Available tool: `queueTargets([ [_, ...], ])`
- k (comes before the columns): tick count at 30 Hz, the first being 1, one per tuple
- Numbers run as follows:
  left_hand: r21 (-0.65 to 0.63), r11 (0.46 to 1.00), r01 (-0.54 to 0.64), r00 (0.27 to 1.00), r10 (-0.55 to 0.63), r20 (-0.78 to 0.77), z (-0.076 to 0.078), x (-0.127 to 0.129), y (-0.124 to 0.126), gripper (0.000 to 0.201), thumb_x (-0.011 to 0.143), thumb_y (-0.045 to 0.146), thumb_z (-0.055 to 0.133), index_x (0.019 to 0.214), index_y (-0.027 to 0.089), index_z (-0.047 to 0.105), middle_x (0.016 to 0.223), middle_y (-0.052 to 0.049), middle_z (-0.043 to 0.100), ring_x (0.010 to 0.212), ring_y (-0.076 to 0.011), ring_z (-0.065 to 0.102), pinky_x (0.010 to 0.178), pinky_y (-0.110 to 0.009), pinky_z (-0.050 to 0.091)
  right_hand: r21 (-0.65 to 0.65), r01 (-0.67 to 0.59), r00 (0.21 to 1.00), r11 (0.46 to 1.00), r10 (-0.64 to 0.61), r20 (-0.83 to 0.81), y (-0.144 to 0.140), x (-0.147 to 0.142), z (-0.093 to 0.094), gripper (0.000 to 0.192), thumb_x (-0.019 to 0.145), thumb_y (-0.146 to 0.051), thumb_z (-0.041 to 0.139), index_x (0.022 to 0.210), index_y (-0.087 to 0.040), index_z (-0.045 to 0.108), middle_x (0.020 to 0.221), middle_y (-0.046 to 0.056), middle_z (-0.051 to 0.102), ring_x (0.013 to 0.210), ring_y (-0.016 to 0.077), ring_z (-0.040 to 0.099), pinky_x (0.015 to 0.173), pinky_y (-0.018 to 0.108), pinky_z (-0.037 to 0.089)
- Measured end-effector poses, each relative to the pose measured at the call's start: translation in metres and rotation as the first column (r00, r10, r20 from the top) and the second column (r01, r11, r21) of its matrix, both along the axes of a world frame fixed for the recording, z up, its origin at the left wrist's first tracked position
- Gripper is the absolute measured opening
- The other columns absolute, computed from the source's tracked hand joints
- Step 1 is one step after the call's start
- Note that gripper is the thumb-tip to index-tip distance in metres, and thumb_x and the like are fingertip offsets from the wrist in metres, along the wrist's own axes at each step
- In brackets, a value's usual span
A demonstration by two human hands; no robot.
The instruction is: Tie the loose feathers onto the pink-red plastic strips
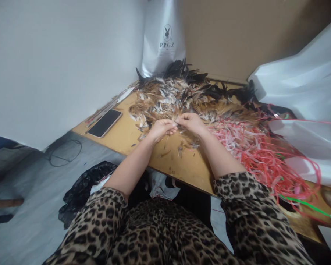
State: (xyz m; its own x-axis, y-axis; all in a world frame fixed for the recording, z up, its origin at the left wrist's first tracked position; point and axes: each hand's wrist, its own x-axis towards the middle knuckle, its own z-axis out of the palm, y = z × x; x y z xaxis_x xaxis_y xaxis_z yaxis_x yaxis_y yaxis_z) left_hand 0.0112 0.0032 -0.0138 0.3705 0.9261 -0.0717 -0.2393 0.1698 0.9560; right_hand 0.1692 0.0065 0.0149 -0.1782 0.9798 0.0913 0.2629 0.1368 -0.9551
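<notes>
My left hand [164, 129] and my right hand [190, 122] meet fingertip to fingertip over the front of the feather pile. Both are closed in a pinch on what looks like a small brown feather, mostly hidden by the fingers. Just beyond them spreads a large heap of feathers [165, 96], brown and white in front, with long black ones [187, 75] at the back. A few loose feathers [180, 148] lie on the wooden table [132, 138] below my hands.
Left on the table lies a phone [105, 123]. Tangled red and pink plastic strips [259, 151] cover the right side, with a green strip [306, 202] at the edge. A silver bag [165, 40] stands behind, a white bag [300, 81] at right. A black plastic bag [82, 187] sits below.
</notes>
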Motion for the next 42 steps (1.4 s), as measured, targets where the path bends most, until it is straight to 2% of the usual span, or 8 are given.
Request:
queueTargets([
  [7, 0.057, 0.998, 0.011, 0.999, -0.008, -0.053, 0.000, 0.000, -0.001, 0.023, 0.065, 0.026, 0.068, 0.078, 0.008, 0.063, 0.082, -0.011, 0.067, 0.062, -0.0096, 0.062, 0.053, -0.017, 0.045, -0.050, 0.004, 0.994, 0.999, -0.010, -0.106, -0.005, -0.006, 0.004, 0.034, 0.054, -0.045, 0.068, 0.058, -0.014, 0.055, 0.047, -0.003, 0.049, 0.045, 0.0057, 0.037, 0.046, 0.021, 0.029],
  [15, -0.012, 0.999, -0.031, 0.999, 0.030, -0.027, 0.001, 0.001, 0.000, 0.021, 0.066, 0.023, 0.068, 0.079, 0.009, 0.062, 0.073, -0.008, 0.067, 0.058, -0.0083, 0.061, 0.052, -0.016, 0.045, -0.037, 0.038, 0.995, 0.999, -0.041, -0.087, -0.005, -0.008, 0.003, 0.034, 0.055, -0.046, 0.068, 0.061, -0.014, 0.057, 0.051, -0.003, 0.050, 0.046, 0.0064, 0.038, 0.047, 0.022, 0.030],
  [19, -0.080, 0.994, -0.068, 0.992, 0.076, 0.102, 0.000, -0.003, 0.004, 0.018, 0.067, 0.022, 0.067, 0.081, 0.010, 0.063, 0.076, -0.007, 0.067, 0.064, -0.0086, 0.063, 0.055, -0.015, 0.046, 0.166, 0.014, 0.995, 0.986, -0.029, 0.091, -0.006, -0.008, 0.004, 0.036, 0.062, -0.041, 0.065, 0.086, -0.014, 0.061, 0.070, 0.002, 0.059, 0.058, 0.0111, 0.049, 0.057, 0.025, 0.038],
  [23, -0.124, 0.991, -0.051, 0.968, 0.079, 0.236, 0.000, -0.006, 0.007, 0.018, 0.066, 0.018, 0.067, 0.083, 0.011, 0.064, 0.082, -0.006, 0.068, 0.068, -0.0078, 0.062, 0.064, -0.018, 0.048, 0.491, -0.077, 0.867, 0.868, -0.185, 0.463, -0.013, -0.011, 0.008, 0.038, 0.069, -0.034, 0.060, 0.103, -0.018, 0.058, 0.089, 0.006, 0.061, 0.076, 0.0180, 0.054, 0.069, 0.029, 0.037],
  [27, -0.145, 0.989, -0.026, 0.971, 0.060, 0.230, 0.001, -0.006, 0.006, 0.017, 0.066, 0.018, 0.067, 0.082, 0.012, 0.064, 0.084, -0.007, 0.068, 0.072, -0.0087, 0.062, 0.071, -0.021, 0.047, 0.572, -0.145, 0.721, 0.807, -0.310, 0.620, -0.018, -0.016, 0.010, 0.032, 0.076, -0.034, 0.053, 0.103, -0.017, 0.056, 0.092, 0.010, 0.062, 0.085, 0.0229, 0.053, 0.073, 0.031, 0.033],
  [32, -0.148, 0.989, -0.008, 0.973, 0.042, 0.229, 0.001, -0.006, 0.006, 0.020, 0.064, 0.020, 0.070, 0.080, 0.011, 0.064, 0.082, -0.008, 0.068, 0.072, -0.0092, 0.062, 0.074, -0.023, 0.047, 0.592, -0.141, 0.674, 0.793, -0.361, 0.645, -0.018, -0.016, 0.007, 0.032, 0.079, -0.039, 0.048, 0.101, -0.017, 0.056, 0.089, 0.009, 0.062, 0.085, 0.0232, 0.053, 0.074, 0.032, 0.032],
  [37, -0.134, 0.991, -0.015, 0.978, 0.043, 0.204, -0.001, -0.007, 0.007, 0.018, 0.063, 0.020, 0.070, 0.078, 0.011, 0.064, 0.080, -0.007, 0.068, 0.069, -0.0090, 0.062, 0.070, -0.022, 0.048, 0.528, -0.097, 0.765, 0.843, -0.277, 0.582, -0.015, -0.013, 0.009, 0.030, 0.074, -0.039, 0.055, 0.093, -0.017, 0.061, 0.085, 0.009, 0.063, 0.079, 0.0216, 0.054, 0.071, 0.031, 0.034],
  [42, -0.064, 0.998, -0.030, 0.990, 0.038, 0.136, -0.001, -0.005, 0.005, 0.024, 0.062, 0.024, 0.071, 0.080, 0.010, 0.064, 0.073, -0.007, 0.067, 0.065, -0.0100, 0.063, 0.059, -0.018, 0.047, 0.168, -0.105, 0.974, 0.980, 0.067, 0.218, -0.007, -0.006, 0.012, 0.032, 0.065, -0.042, 0.063, 0.079, -0.014, 0.064, 0.071, 0.004, 0.062, 0.063, 0.0134, 0.051, 0.061, 0.025, 0.038],
])
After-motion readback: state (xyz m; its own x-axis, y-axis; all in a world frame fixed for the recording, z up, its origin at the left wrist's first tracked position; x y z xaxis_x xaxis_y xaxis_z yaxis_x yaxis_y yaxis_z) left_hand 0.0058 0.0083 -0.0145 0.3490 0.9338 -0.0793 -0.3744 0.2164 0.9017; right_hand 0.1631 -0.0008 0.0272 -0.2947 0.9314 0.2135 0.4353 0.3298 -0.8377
